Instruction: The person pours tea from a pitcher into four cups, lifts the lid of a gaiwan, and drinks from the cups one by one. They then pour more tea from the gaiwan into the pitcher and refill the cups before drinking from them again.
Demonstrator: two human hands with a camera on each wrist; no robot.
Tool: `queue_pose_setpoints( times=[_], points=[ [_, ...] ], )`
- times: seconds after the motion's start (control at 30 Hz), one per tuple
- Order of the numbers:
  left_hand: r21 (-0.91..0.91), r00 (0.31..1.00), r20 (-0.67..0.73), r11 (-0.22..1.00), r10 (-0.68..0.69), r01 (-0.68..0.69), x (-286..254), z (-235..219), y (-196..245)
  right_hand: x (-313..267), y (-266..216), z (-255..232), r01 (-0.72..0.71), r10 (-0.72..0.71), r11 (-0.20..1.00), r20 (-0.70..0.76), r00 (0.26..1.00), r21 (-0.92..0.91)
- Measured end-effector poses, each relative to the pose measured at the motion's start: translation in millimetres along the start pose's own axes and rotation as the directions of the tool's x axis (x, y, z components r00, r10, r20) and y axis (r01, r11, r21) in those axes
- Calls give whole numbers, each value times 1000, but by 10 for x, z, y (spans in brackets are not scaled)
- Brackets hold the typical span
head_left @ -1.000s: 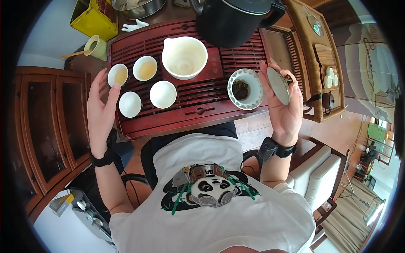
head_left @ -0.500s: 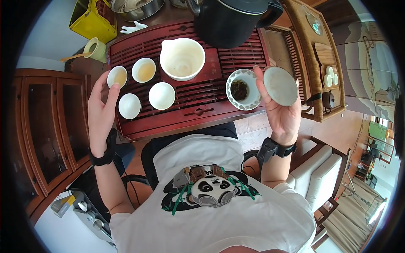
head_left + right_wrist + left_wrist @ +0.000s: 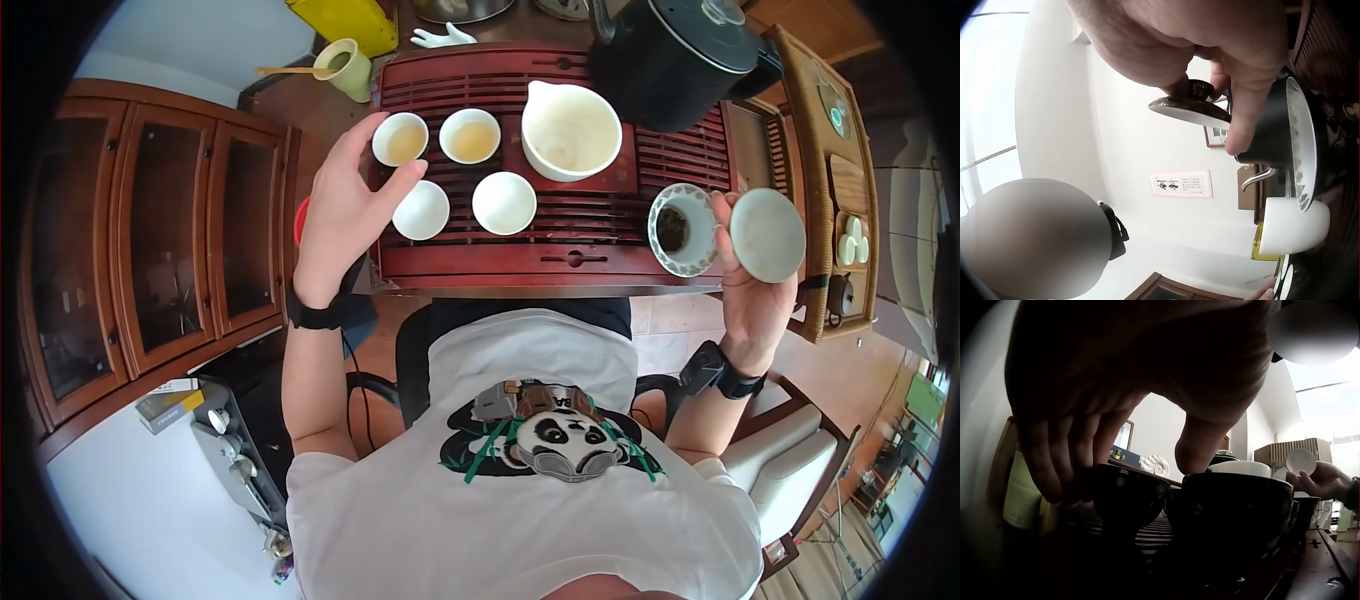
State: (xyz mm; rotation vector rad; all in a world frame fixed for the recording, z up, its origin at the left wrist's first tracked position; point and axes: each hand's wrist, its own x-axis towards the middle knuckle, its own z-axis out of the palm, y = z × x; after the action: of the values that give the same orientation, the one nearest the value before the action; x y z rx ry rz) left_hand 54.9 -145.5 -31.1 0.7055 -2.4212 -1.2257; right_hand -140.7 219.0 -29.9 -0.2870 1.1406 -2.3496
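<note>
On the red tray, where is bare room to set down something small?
Best: between the nearer right cup and patterned bowl, before the white pitcher. Narrower: the tray's far-left corner, behind the filled cups. Crowded: left end, with four cups and left hand.

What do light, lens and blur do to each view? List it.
Head: mostly bright, fisheye bending, black corners. Left wrist: backlit, the left hand and cups near black, oval blur at upper right. Right wrist: upper left burns to white, oval blur at lower left, lid fairly clear.
</note>
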Motion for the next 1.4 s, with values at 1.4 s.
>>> queue_pose_setpoints(
  times=[1.4],
  points=[
    [-354, 951, 178, 918, 254, -179, -382, 1138, 1330, 57, -63, 58, 79, -81, 996, -31, 996, -50]
  ],
)
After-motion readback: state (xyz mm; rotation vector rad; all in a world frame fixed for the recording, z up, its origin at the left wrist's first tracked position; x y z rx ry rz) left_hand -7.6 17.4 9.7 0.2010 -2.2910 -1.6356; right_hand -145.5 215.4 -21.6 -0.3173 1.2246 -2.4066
